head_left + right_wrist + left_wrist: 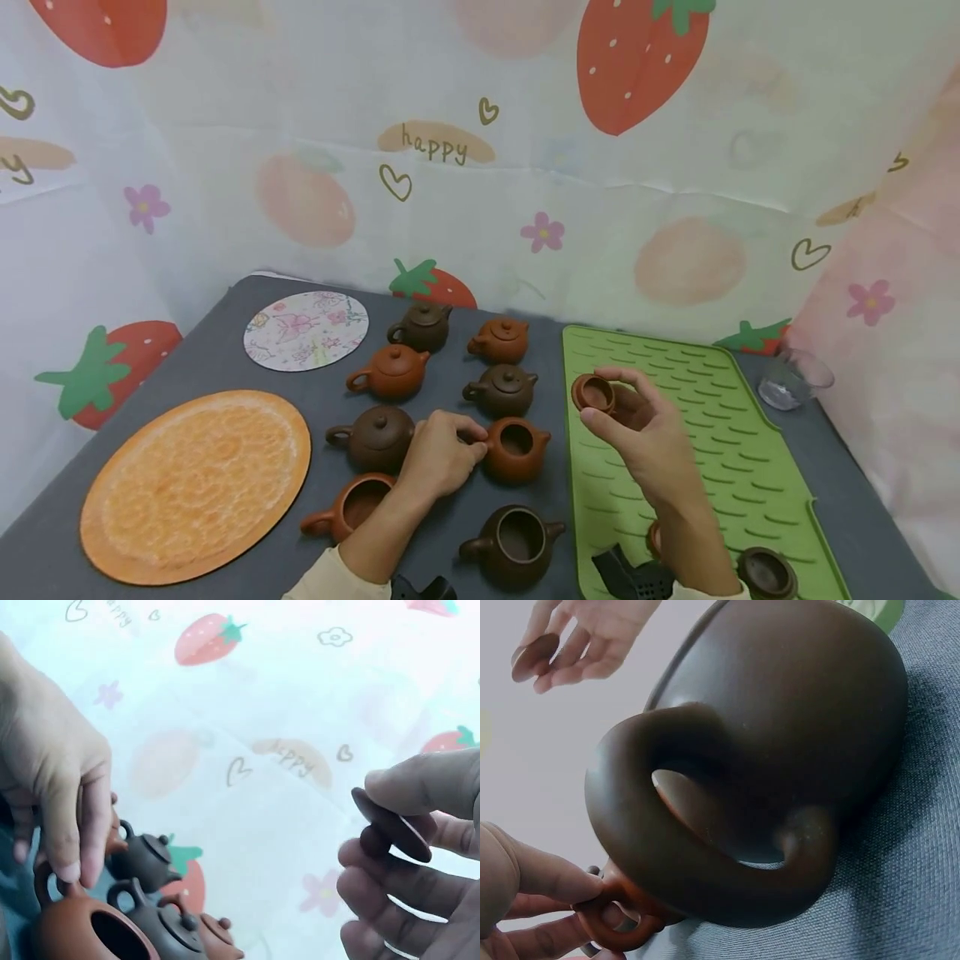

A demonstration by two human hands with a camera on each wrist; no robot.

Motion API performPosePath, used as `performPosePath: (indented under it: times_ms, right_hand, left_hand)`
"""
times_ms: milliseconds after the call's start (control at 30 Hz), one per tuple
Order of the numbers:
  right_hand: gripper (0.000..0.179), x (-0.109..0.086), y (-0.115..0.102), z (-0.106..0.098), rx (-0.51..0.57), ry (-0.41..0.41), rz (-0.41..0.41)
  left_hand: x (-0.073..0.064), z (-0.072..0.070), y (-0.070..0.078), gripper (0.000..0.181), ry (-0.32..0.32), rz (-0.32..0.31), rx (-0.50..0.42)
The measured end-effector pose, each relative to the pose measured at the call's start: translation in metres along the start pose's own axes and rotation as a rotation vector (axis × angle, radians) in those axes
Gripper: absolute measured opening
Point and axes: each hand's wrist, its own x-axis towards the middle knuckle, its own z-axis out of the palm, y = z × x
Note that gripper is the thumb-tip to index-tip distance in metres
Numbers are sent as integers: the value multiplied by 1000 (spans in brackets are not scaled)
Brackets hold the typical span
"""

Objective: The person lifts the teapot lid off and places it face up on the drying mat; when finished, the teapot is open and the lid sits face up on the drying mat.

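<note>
Pinching a red pot point(519, 462) mid-frame with left hand point(444, 454), a lid point(596, 393) with right hand point(654, 437); counting five lidded pots point(506, 393), three bare toward bottom.

The teapots point(517, 468) and held lid point(595, 392) look like smooth clay with a soft sheen. The worktop point(922, 862) shows matt, woven cloth; the green mat point(765, 475) looks rubbery, ridged.

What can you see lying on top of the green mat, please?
A dark lid and part of a reddish-brown piece lie on the green mat; the right forearm hides the rest of that piece.
</note>
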Motion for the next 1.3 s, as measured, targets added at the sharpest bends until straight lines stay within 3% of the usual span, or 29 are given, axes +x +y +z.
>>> performPosePath:
  times_ms: [633,900,1067,1300]
  right_hand:
    - [44,-33,-13,-48,-258,102,-36]
    - [44,-44,-17,-75,-463,75,-34]
    - [45,-50,-23,-96,-584,45,15]
    - [45,-59,-17,-130,-618,48,116]
  left_hand:
    - [0,-1,1,3,-7,-7,9]
    - [0,0,1,4,-12,2,9]
    - [0,2,1,3,-12,0,8]
    - [0,-1,2,4,-13,-28,13]
